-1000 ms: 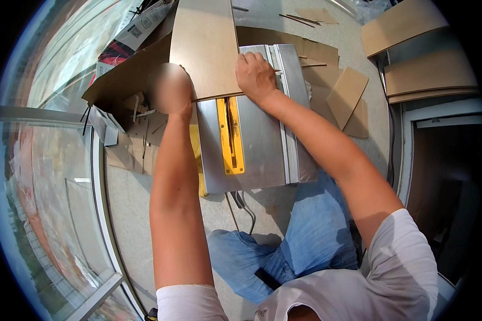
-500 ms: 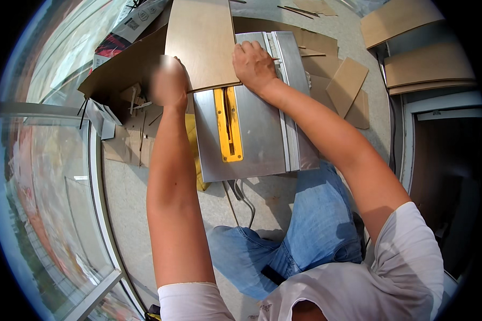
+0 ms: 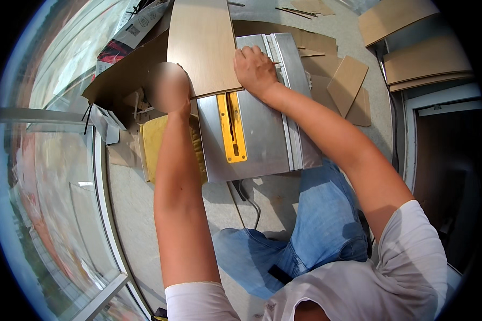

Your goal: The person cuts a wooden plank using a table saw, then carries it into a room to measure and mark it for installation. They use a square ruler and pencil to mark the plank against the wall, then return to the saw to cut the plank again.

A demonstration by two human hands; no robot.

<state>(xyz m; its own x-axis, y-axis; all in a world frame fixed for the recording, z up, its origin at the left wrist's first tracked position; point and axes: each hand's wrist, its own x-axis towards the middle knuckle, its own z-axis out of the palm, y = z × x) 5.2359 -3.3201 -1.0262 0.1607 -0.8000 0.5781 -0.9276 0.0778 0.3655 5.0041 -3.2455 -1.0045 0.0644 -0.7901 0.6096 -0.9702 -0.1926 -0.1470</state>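
Note:
A wide light wooden board (image 3: 203, 45) lies flat across the far part of a metal table saw (image 3: 268, 128). Its near end covers the far end of the saw's yellow slot insert (image 3: 232, 128). Curled at the board's right edge, my right hand (image 3: 254, 69) is closed on it, and a thin pointed stick like a pencil juts out from the fingers. My left hand (image 3: 170, 88) is at the board's left edge, but a blur hides most of its fingers. A yellow bag-like piece (image 3: 158, 147) bulges out left of the saw, partly behind my left forearm.
Brown cardboard (image 3: 128, 67) and wood scraps (image 3: 136, 101) lie left of the saw. Flat board offcuts (image 3: 348, 83) are on the floor to the right. Several boards are stacked (image 3: 428, 64) at the far right. A cable (image 3: 256, 208) runs below the saw; a glass window frame (image 3: 104, 187) borders the left.
The yellow bag-like piece has swelled out to the left, over the cardboard. The view has shifted slightly; both hands remain at the board's edges, and the board sits marginally nearer me.

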